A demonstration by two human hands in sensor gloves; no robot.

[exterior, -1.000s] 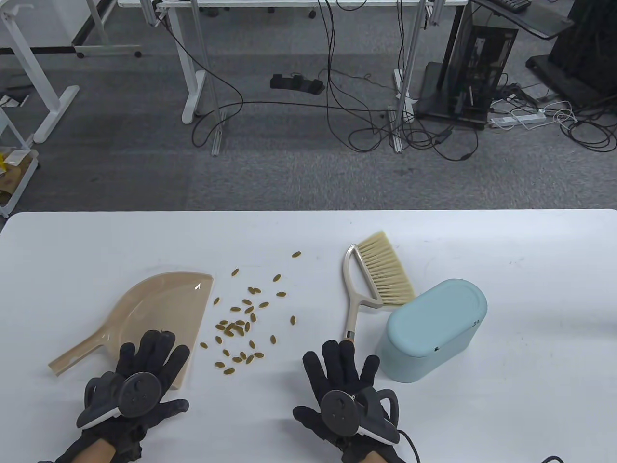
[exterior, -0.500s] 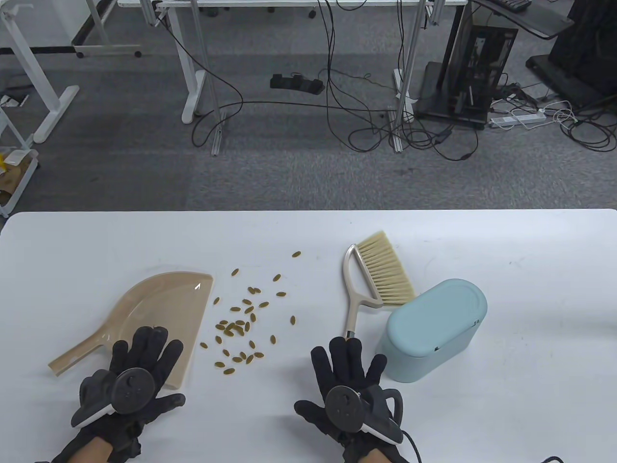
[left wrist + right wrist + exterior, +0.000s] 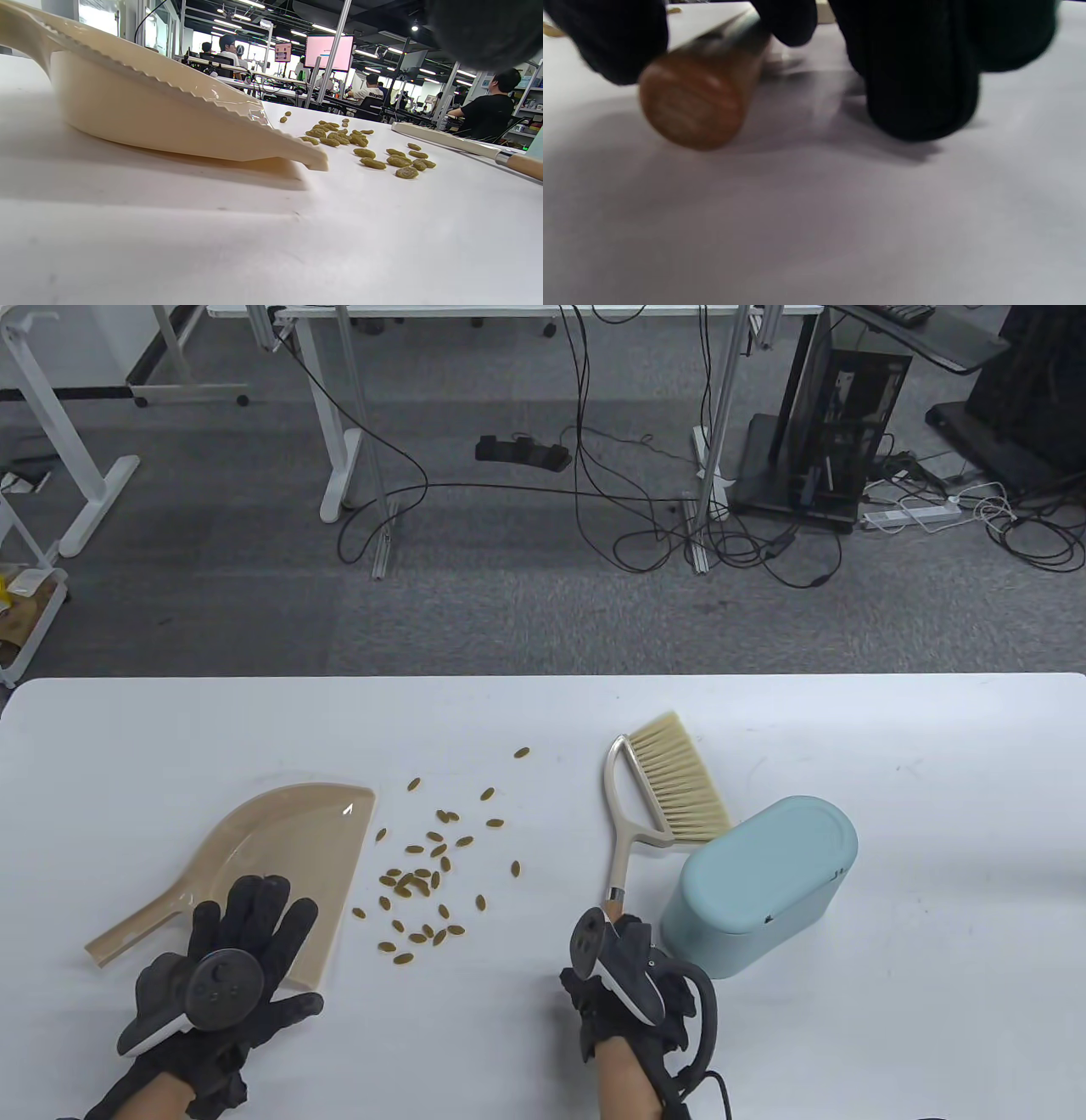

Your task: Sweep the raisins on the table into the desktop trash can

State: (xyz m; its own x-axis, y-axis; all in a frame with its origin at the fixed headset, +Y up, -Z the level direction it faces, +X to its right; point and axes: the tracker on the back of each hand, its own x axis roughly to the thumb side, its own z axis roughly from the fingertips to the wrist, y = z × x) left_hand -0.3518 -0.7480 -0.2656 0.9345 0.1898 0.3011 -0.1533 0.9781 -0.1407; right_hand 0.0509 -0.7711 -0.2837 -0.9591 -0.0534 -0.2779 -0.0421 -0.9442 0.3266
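Several greenish raisins [image 3: 424, 882] lie scattered mid-table; the left wrist view shows them too [image 3: 365, 148]. A beige dustpan [image 3: 288, 831] lies left of them, its open edge facing them. My left hand [image 3: 254, 916] is open, fingers spread over the pan's near corner. A hand brush [image 3: 619, 831] with pale bristles lies right of the raisins. My right hand [image 3: 615, 933] is turned on its side at the brush's wooden handle end [image 3: 691, 106], with its fingers [image 3: 920, 84] and thumb curled around it. A light blue trash can [image 3: 764, 882] with its lid closed stands right of the brush.
The white table [image 3: 933, 780] stretches bare to the right and along the far edge. The trash can stands close beside my right hand. The brush handle [image 3: 449, 142] shows beyond the raisins in the left wrist view.
My right hand has rolled from flat and spread onto its side and curled around the brush's handle end. My left hand has slid slightly left and back. The brush and dustpan have not moved.
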